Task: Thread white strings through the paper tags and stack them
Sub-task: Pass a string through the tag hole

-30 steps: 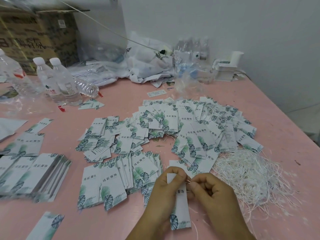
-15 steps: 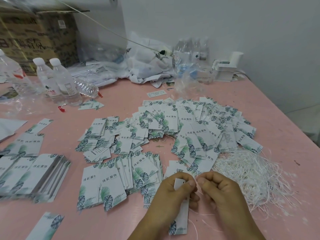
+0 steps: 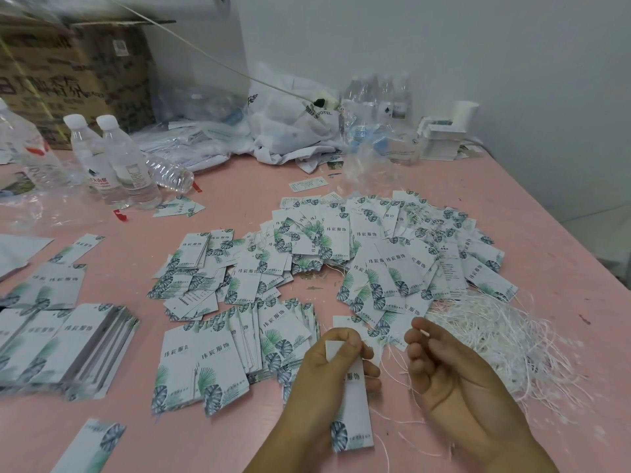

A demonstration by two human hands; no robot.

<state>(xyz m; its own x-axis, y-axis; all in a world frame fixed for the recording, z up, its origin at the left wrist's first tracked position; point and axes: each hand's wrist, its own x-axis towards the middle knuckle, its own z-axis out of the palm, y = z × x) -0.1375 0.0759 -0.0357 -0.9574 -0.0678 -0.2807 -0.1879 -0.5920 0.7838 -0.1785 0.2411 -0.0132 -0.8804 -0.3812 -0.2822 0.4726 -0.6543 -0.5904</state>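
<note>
Two hands work low at the near edge of the pink bench (image 3: 512, 213). Left hand (image 3: 321, 380) grips one paper tag (image 3: 353, 409) near its top, fingers (image 3: 370, 368) curled round it, leaf print at the tag's lower end. Right hand (image 3: 454, 377) sits just beside, palm up, thumb and forefinger pinching the tip of a white string (image 3: 424, 333); the rest of that string cannot be traced.

Right of the hands: a loose tangle of white strings (image 3: 495, 339). Left of them: a fanned stack of tags (image 3: 225, 349); further left, a squared stack (image 3: 78, 346) at the frame edge.

Mid-bench: a wide scatter of tags (image 3: 362, 254), overlapping, some with strings showing among them.

Far side: water bottles (image 3: 112, 158), one lying down, crumpled plastic bags (image 3: 293, 128), a cardboard box (image 3: 68, 70), a small white device (image 3: 444, 134) by the wall.
</note>
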